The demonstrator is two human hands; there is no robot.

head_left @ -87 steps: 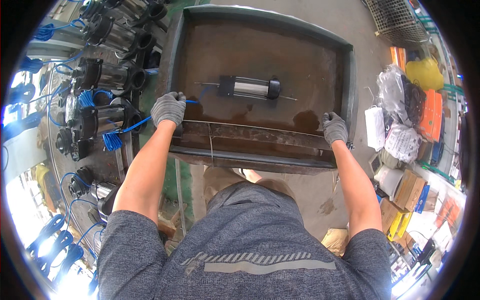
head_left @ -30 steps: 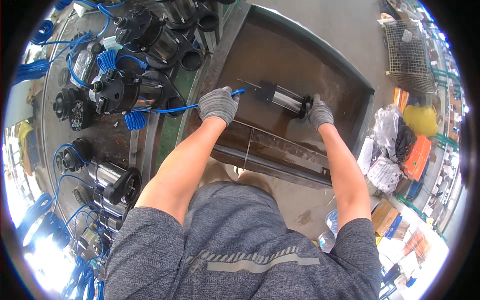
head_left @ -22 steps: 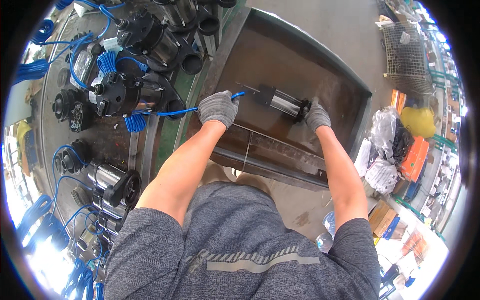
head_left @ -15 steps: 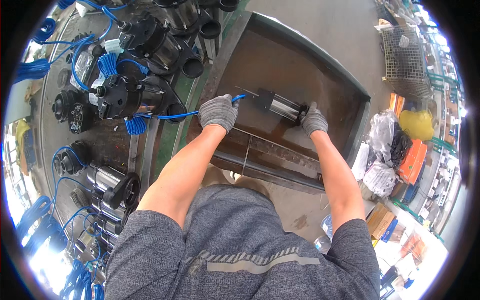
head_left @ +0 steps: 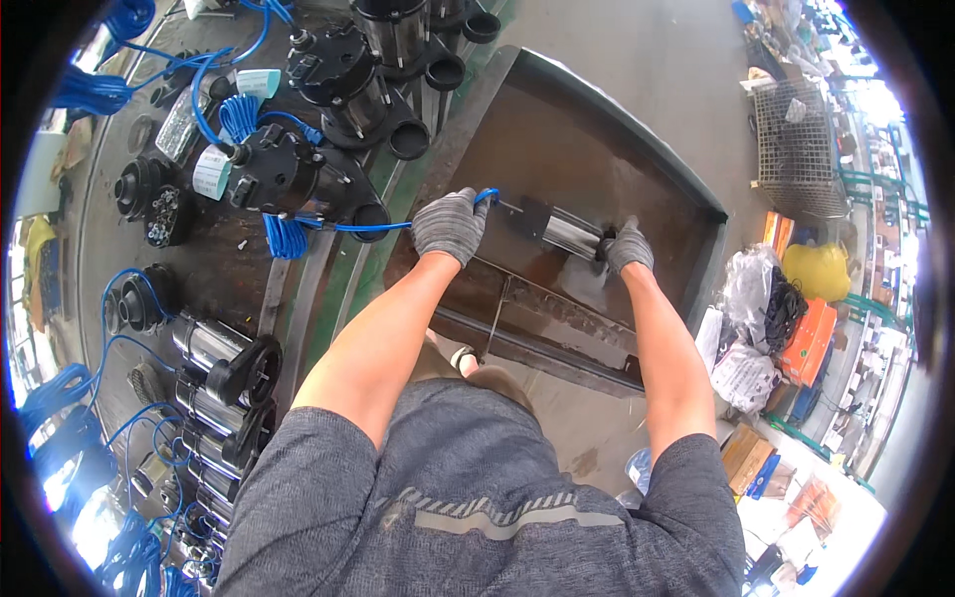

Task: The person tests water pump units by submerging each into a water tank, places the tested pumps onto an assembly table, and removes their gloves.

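At mid-frame, the left hand (head_left: 450, 229) clasps blue cord (head_left: 373, 228), the right hand (head_left: 629, 249) a motor (head_left: 571, 235), apparently positioning it. Moving it needs slack.

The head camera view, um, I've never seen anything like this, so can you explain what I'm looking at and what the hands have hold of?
There's no robot here: these are a person's own arms, in grey gloves. The camera sits on the head looking down; its fisheye lens bends straight edges.

In front is a wide, brownish tray with a metal cylinder inside. The left hand is closed around a blue cable. The right hand is at the cylinder's dark end; its exact grip is hard to see.

On the left, a dark bench carries black-and-silver units.
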